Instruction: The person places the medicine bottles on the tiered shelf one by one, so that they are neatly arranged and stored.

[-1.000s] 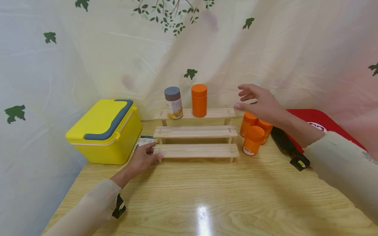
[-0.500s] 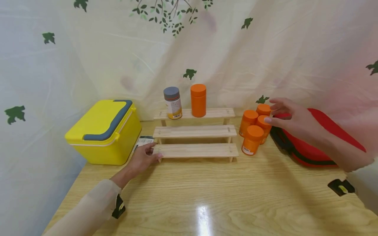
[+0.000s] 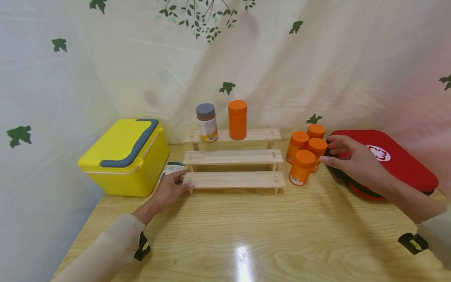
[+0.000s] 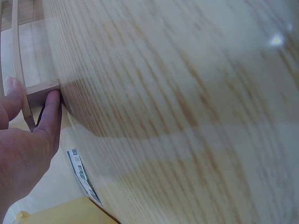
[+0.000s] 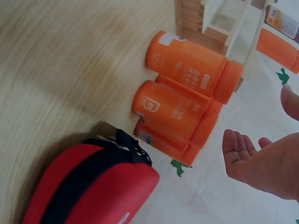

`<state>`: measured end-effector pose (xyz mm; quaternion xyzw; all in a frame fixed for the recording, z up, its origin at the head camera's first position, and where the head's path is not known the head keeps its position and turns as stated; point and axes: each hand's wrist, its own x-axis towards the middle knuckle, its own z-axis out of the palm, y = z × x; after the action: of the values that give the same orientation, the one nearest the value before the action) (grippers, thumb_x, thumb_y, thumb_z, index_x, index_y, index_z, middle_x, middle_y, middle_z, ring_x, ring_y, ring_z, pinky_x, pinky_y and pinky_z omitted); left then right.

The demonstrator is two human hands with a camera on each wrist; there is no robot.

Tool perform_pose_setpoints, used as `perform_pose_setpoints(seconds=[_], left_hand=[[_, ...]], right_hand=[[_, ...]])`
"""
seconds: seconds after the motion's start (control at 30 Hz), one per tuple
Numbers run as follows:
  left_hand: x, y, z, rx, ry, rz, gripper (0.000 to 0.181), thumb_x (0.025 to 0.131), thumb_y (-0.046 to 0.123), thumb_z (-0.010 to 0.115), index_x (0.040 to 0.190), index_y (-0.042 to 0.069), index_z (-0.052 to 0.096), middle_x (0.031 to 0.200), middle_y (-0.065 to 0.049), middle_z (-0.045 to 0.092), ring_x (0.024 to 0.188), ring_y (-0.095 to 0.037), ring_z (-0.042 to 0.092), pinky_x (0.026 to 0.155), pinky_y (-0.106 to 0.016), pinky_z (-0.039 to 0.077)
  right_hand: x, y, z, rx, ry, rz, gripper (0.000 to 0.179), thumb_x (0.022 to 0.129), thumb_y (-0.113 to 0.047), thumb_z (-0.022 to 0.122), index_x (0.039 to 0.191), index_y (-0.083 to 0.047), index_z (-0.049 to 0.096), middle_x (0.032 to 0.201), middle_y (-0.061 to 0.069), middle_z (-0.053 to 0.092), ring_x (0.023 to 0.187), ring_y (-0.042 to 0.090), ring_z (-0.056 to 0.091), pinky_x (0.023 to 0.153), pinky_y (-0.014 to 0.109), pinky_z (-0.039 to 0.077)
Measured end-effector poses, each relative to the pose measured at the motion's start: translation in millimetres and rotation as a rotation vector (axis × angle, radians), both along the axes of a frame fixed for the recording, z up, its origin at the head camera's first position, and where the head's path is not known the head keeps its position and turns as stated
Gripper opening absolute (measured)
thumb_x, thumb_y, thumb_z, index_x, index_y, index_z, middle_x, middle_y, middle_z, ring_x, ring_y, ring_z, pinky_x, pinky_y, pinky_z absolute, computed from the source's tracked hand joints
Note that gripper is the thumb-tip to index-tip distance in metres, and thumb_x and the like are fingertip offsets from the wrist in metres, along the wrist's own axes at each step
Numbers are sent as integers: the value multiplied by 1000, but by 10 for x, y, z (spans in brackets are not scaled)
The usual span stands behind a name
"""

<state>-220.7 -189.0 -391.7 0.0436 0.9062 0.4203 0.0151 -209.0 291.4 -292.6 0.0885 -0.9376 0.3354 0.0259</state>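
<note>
A small three-step wooden rack point(image 3: 232, 180) stands on the table. My left hand point(image 3: 170, 188) pinches the left end of its lowest step; in the left wrist view the thumb and fingers point(image 4: 52, 109) lie on either side of the wood. A grey-capped bottle point(image 3: 207, 127) and a plain orange bottle point(image 3: 237, 121) stand upright on the top step. My right hand point(image 3: 356, 158), its fingers loosely bent and holding nothing, hovers just right of several orange bottles point(image 3: 301, 170) grouped beside the rack. In the right wrist view the hand point(image 5: 266, 158) is apart from their lids.
A red zip case point(image 3: 391, 164) with a white emblem sits at the right, below my right forearm. At the left is a yellow box point(image 3: 123, 156) with a grey handle. A printed leaflet point(image 3: 171, 167) lies between box and rack. A leaf-patterned cloth point(image 3: 260, 58) hangs behind.
My right hand has moved right and down, from beside the rack's top step to beside the grouped orange bottles. The left hand, rack and bottles stay where they were.
</note>
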Motion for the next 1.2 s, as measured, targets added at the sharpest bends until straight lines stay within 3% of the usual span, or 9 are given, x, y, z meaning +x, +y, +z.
perform_pose_setpoints(seconds=[0.1, 0.2, 0.5, 0.6, 0.83, 1.2], left_hand=[[3, 1, 5, 10, 8, -6, 54, 89, 19, 70, 134, -5, 51, 103, -16, 64, 87, -23, 54, 74, -30, 44], [12, 2, 13, 9, 19, -12, 53, 89, 19, 70, 133, -5, 52, 101, -16, 64, 86, -23, 53, 73, -30, 44], [13, 2, 12, 1, 13, -8, 54, 89, 20, 70, 133, -5, 52, 102, -16, 63, 87, -23, 53, 74, -31, 45], [12, 1, 10, 3, 13, -9, 54, 89, 20, 70, 133, -5, 52, 103, -16, 64, 87, -23, 55, 75, -32, 46], [17, -2, 10, 8, 15, -13, 54, 89, 20, 70, 133, -5, 53, 103, -16, 65, 86, -22, 55, 74, -31, 46], [23, 5, 17, 24, 10, -11, 55, 89, 18, 69, 134, -7, 50, 103, -18, 66, 87, -23, 56, 74, -31, 46]], right_hand=[[10, -15, -65, -12, -12, 6, 75, 90, -38, 67, 146, -2, 32, 132, 25, 45, 116, 43, 47, 79, 26, 47], [21, -35, -123, -26, -36, 10, 77, 90, -39, 67, 147, -3, 31, 132, 25, 44, 116, 42, 46, 80, 26, 46], [26, -115, -272, -36, -56, 16, 79, 89, -44, 66, 145, -1, 32, 131, 25, 46, 115, 42, 46, 84, 49, 49], [-4, -145, -314, -34, -55, 11, 80, 89, -45, 66, 144, 2, 33, 131, 25, 47, 116, 42, 47, 85, 52, 49], [-83, -184, -396, -89, -31, 22, 73, 90, -38, 67, 140, 6, 38, 127, 25, 52, 107, 37, 53, 77, 29, 48], [-150, -256, -491, -146, -1, 31, 63, 91, -36, 67, 134, 4, 46, 124, 23, 55, 104, 35, 53, 75, 19, 45]])
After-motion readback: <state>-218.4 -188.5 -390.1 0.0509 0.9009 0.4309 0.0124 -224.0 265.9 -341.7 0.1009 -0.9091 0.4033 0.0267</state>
